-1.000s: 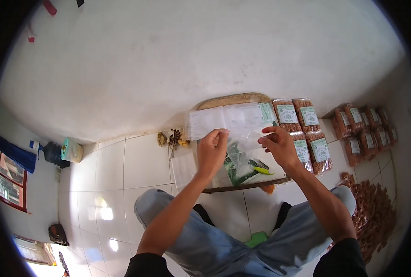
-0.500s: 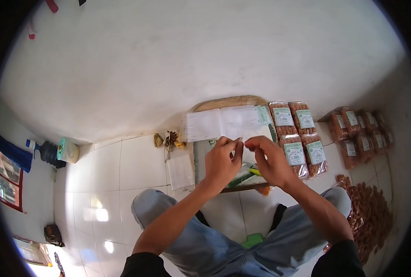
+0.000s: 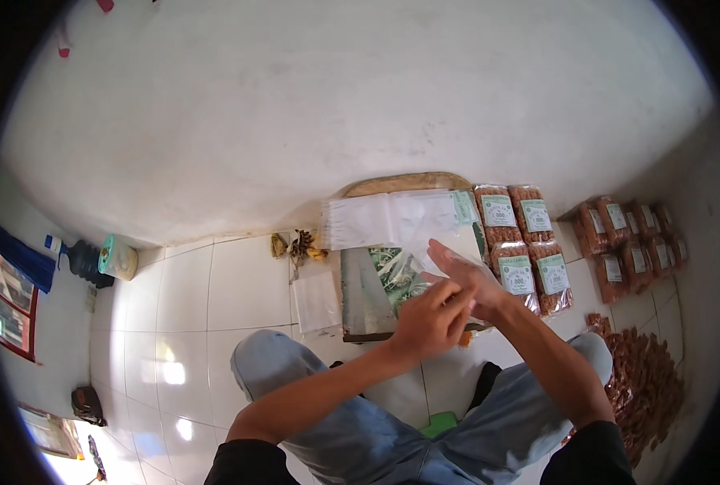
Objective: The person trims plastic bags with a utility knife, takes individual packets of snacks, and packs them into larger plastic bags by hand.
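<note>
Head view: right hand (image 3: pixel 467 277) now stretched flat, fingers straight and spread slightly; bent half a second ago. Clear plastic bag (image 3: pixel 413 265) lies at its fingers, seemingly over them, above the board (image 3: pixel 360 327). Left hand (image 3: pixel 437 318), then level with the right, has crossed to its palm side, fingers curled; cannot tell whether they pinch the film. Green sheet (image 3: pixel 388 279) more exposed. Stacked bags (image 3: pixel 360 222) and four brown packs (image 3: pixel 554 279) unmoved.
</note>
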{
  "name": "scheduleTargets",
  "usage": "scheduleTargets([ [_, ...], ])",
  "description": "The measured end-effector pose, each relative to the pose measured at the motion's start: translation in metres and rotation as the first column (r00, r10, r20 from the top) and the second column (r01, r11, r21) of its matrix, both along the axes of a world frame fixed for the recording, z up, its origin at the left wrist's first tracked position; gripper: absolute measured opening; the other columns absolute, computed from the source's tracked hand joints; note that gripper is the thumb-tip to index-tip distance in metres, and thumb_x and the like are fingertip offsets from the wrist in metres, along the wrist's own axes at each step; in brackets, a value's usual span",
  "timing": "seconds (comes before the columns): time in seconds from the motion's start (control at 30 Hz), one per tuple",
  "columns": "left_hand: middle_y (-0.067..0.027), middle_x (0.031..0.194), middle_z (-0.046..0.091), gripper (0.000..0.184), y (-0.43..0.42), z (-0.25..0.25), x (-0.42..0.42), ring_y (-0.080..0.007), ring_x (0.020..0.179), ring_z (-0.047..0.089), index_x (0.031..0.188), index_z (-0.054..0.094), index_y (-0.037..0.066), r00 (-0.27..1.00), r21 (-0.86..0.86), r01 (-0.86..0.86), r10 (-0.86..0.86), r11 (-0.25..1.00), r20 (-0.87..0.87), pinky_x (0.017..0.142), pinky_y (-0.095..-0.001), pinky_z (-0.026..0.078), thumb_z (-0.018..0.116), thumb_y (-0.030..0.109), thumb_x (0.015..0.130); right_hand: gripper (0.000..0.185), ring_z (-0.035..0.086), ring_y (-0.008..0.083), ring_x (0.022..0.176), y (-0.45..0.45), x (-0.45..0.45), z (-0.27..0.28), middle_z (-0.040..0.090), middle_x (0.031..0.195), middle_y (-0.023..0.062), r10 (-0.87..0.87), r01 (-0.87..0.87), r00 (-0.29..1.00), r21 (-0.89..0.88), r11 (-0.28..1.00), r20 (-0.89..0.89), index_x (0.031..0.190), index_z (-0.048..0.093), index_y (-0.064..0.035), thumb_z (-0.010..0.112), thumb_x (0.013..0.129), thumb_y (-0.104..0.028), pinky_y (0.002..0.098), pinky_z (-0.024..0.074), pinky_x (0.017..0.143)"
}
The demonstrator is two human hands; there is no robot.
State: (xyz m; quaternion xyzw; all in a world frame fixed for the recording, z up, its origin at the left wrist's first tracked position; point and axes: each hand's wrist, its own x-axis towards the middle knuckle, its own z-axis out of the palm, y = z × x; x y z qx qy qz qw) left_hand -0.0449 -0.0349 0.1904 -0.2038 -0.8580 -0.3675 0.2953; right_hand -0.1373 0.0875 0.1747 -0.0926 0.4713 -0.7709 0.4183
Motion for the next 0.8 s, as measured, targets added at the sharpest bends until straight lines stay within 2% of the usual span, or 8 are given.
scheduleTargets([
  [0.2,-0.0034,0.086,0.055,0.039,0.032,-0.009,0.037,-0.0183,0.074,0.059,0.120,0.063,0.008,0.953,-0.070,0.301,-0.302,0.951,-0.003,0.063,-0.0314,0.049,0.068,0.015,0.082,0.076,0.041,0.0327,0.130,-0.008,-0.003,-0.025,0.024,0.151,0.0221,-0.004,0.006,0.998,-0.027,1.000,0.067,0.151,0.011,-0.0059,0.049,0.098,-0.045,0.0432,0.0376,0.107],
  [0.33,-0.0031,0.095,0.058,0.047,0.024,-0.001,0.037,-0.0214,0.082,0.058,0.123,0.062,0.010,0.877,-0.070,0.474,-0.477,0.878,-0.048,0.075,-0.0366,0.049,0.073,0.023,0.080,0.074,0.043,0.0319,0.127,-0.019,0.000,-0.020,0.030,0.150,0.0156,-0.088,0.087,0.995,0.022,0.996,0.053,0.151,0.017,-0.0098,0.043,0.097,-0.053,0.0476,0.0374,0.106],
  [0.4,-0.0068,0.104,0.060,0.043,0.002,0.007,0.017,-0.0259,0.094,0.057,0.119,0.063,0.009,0.953,0.014,0.279,-0.276,0.960,-0.124,0.086,-0.0396,0.045,0.074,0.025,0.080,0.073,0.043,0.0320,0.128,-0.018,0.001,-0.014,0.029,0.151,0.0132,-0.083,0.081,0.994,0.036,0.996,0.069,0.151,0.017,-0.0112,0.041,0.097,-0.055,0.0496,0.0368,0.106],
  [0.47,-0.0121,0.112,0.059,0.043,-0.029,0.012,-0.014,-0.0303,0.105,0.054,0.120,0.060,0.007,0.981,0.082,-0.069,0.082,0.994,-0.173,0.093,-0.0406,0.042,0.072,0.025,0.083,0.074,0.043,0.0319,0.129,-0.012,0.004,-0.007,0.022,0.156,0.0072,0.090,-0.086,0.996,-0.146,0.986,0.025,0.151,0.018,-0.0158,0.039,0.096,-0.059,0.0523,0.0366,0.105],
  [0.57,-0.0199,0.122,0.054,0.054,-0.082,0.017,-0.047,-0.0349,0.121,0.047,0.130,0.050,0.003,0.835,0.129,-0.545,0.550,0.828,-0.002,0.103,-0.0433,0.036,0.070,0.027,0.085,0.076,0.049,0.0373,0.125,-0.008,0.007,0.012,0.020,0.156,0.0041,0.171,-0.149,0.981,-0.213,0.966,0.089,0.152,0.014,-0.0224,0.036,0.093,-0.064,0.0526,0.0460,0.096],
  [0.6,-0.0208,0.124,0.053,0.060,-0.099,0.013,-0.051,-0.0323,0.124,0.046,0.136,0.044,0.003,0.811,0.130,-0.555,0.499,0.822,0.305,0.107,-0.0431,0.033,0.067,0.032,0.088,0.076,0.051,0.0393,0.122,-0.006,0.010,0.022,0.022,0.156,0.0031,0.245,-0.208,0.964,-0.276,0.938,0.105,0.152,0.013,-0.0239,0.035,0.093,-0.065,0.0520,0.0493,0.093],
  [0.67,-0.0153,0.118,0.060,0.049,-0.129,0.022,-0.053,-0.0252,0.117,0.054,0.131,0.051,0.004,0.602,0.375,-0.432,-0.048,0.820,0.797,0.100,-0.0373,0.042,0.060,0.033,0.094,0.077,0.052,0.0418,0.120,-0.004,0.013,0.029,0.021,0.156,0.0040,0.247,-0.205,0.962,-0.293,0.934,0.115,0.153,0.011,-0.0236,0.036,0.092,-0.065,0.0513,0.0526,0.089],
  [0.8,-0.0071,0.099,0.065,0.032,-0.126,0.026,-0.043,-0.0174,0.095,0.063,0.116,0.059,0.004,0.514,0.542,-0.190,-0.388,0.818,0.765,0.082,-0.0298,0.051,0.054,0.030,0.098,0.072,0.051,0.0357,0.121,0.006,0.012,0.033,0.031,0.150,0.0084,0.203,-0.200,0.979,-0.160,0.967,0.002,0.151,0.018,-0.0147,0.041,0.096,-0.055,0.0490,0.0474,0.096],
])
